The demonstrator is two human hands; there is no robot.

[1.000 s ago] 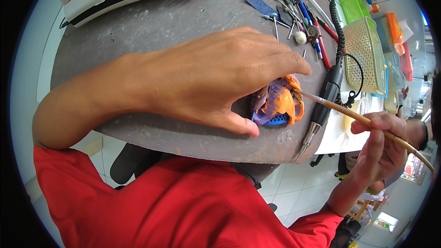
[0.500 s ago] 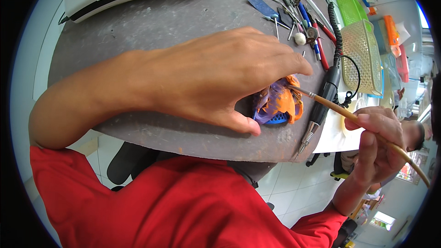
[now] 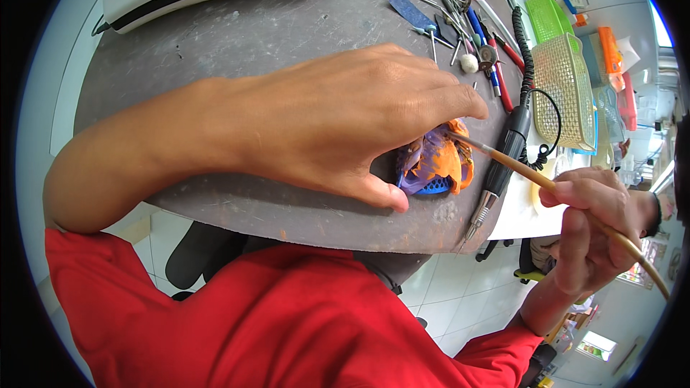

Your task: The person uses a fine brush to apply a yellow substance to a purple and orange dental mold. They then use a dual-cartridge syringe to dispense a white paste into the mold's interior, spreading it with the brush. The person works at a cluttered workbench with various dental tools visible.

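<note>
The left hand [image 3: 352,115] arches over the grey desk [image 3: 215,39], thumb and index finger spread beside the orange-and-purple dental impression [image 3: 442,161]; whether its grip closes on that is hidden. Just right lies a black rotary handpiece [image 3: 511,142]. Farther right, the right hand's [image 3: 593,219] grip pinches a wooden-handled paintbrush [image 3: 526,172], bristles at the impression.

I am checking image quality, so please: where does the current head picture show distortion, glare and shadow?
Head view: the brush looks bent near the rim; head view: upper-right patch washed out; head view: soft shadow below the left forearm.
</note>
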